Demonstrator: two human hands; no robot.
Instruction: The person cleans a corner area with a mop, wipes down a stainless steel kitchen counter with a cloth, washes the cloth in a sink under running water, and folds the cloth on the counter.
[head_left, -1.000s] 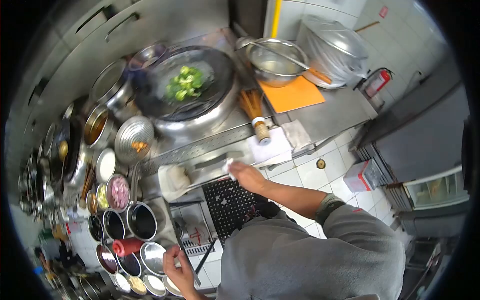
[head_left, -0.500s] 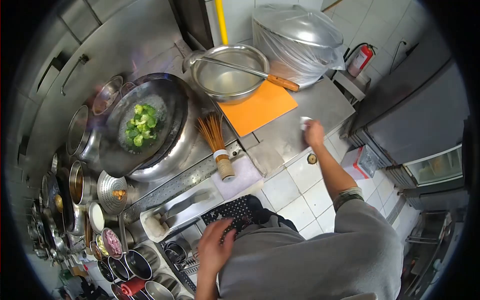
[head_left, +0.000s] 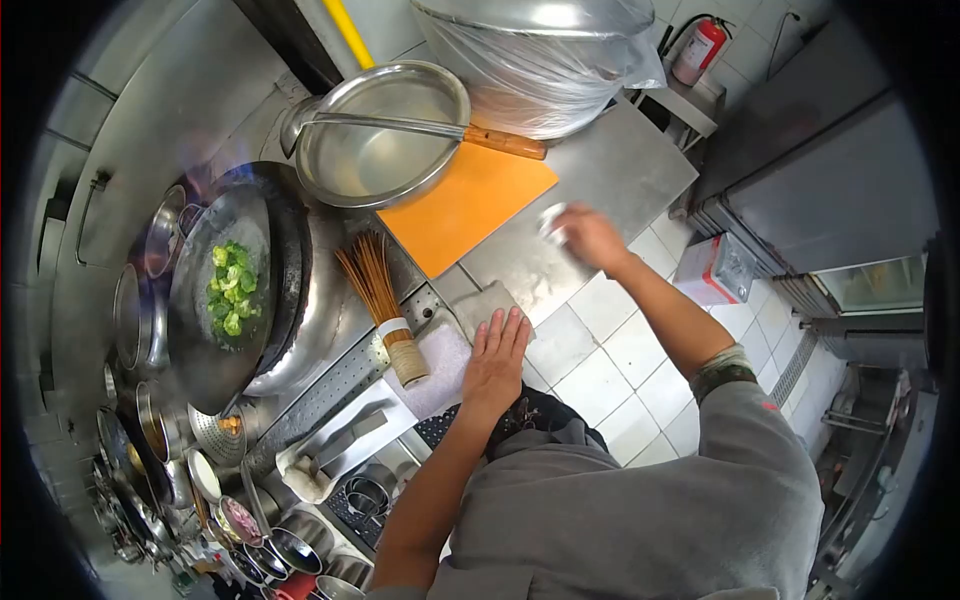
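Note:
My right hand is closed on a crumpled white cloth over the steel counter, slightly blurred. My left hand lies with fingers spread at the counter's front edge, on a folded greyish cloth. Left of it are a pinkish cloth and a bamboo brush with a bound handle. Behind them an orange board lies under part of a steel bowl, with a wooden-handled ladle across the bowl. Green broccoli sits in the wok at the left.
A large pot wrapped in clear plastic stands at the back of the counter. A perforated strainer and several pots and bowls line the lower left. A fire extinguisher is at the back right, a clear box on the floor.
The view has swung to the right. My right hand has moved over the counter with the white cloth. My left hand has come forward from near my body onto the greyish cloth.

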